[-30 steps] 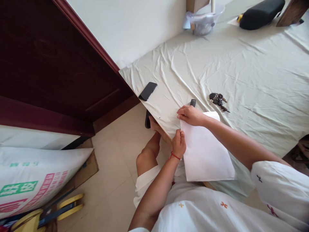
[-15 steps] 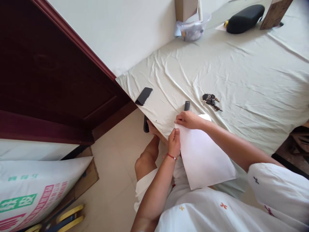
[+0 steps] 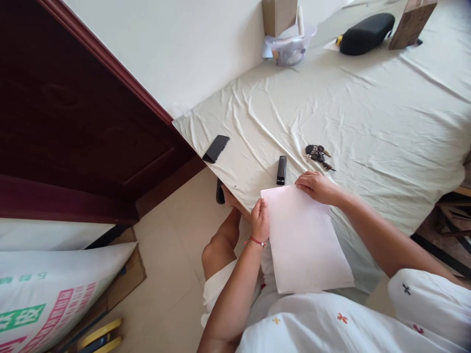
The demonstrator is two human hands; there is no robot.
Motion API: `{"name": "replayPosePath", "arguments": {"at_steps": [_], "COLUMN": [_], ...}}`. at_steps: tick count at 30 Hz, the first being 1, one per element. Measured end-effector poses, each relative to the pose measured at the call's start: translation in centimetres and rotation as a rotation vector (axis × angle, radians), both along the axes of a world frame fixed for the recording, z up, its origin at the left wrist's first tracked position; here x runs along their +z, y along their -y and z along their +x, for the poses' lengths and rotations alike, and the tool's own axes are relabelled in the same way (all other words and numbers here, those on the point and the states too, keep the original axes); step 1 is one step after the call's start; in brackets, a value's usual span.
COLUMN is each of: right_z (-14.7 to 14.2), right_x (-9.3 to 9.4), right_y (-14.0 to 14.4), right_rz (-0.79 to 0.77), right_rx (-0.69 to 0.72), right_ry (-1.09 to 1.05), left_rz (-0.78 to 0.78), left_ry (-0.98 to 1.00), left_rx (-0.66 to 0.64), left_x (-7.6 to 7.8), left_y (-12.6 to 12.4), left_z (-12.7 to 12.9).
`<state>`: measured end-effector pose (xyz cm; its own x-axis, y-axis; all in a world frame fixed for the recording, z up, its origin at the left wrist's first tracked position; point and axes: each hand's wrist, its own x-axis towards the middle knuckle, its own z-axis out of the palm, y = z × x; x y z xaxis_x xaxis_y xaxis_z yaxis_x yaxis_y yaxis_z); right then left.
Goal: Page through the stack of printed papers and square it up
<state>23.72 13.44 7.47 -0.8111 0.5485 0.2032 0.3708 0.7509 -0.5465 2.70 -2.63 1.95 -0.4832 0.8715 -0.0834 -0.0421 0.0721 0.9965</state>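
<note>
White paper (image 3: 305,240), one sheet or a thin stack, lies tilted at the table's front edge and over my lap. My left hand (image 3: 260,220), with a red bracelet at the wrist, pinches its left edge near the upper left corner, thumb on top. My right hand (image 3: 317,188) is closed over the top edge, right of its middle; the fingertips curl around the paper and are partly hidden. Just beyond the paper lies a small black stapler-like object (image 3: 281,170). Further right is a bunch of keys (image 3: 318,156).
A pale cloth (image 3: 368,113) covers the table. A black folded case or phone (image 3: 216,148) sits near its left edge. At the back are a clear plastic bowl (image 3: 290,51), a black case (image 3: 368,34) and a wooden board (image 3: 412,24). A large printed sack (image 3: 66,289) stands at lower left.
My right hand has moved right along the paper's top edge, away from the left corner. The paper now lies flatter, and the black stapler-like object is fully uncovered.
</note>
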Motion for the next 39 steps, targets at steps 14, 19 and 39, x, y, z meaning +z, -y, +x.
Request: {"name": "replayPosePath", "arguments": {"at_steps": [14,19,39], "right_z": [5.0,6.2,5.9], "right_x": [0.2,-0.8,-3.1], "right_y": [0.3,2.7,7.3], "right_rz": [-0.335,-0.861,-1.347], "right_rx": [-0.242,-0.481,-0.644], "right_ry": [-0.054,-0.483,-0.755], "left_rz": [0.018,0.03,0.082], "left_ry": [-0.19,-0.125,-0.265], "left_rx": [-0.076,-0.091,-0.162], "left_x": [1.6,0.3,3.3], "left_y": [-4.3,-4.7,-4.8], "left_z": [-1.6,-1.0,0.3]}}
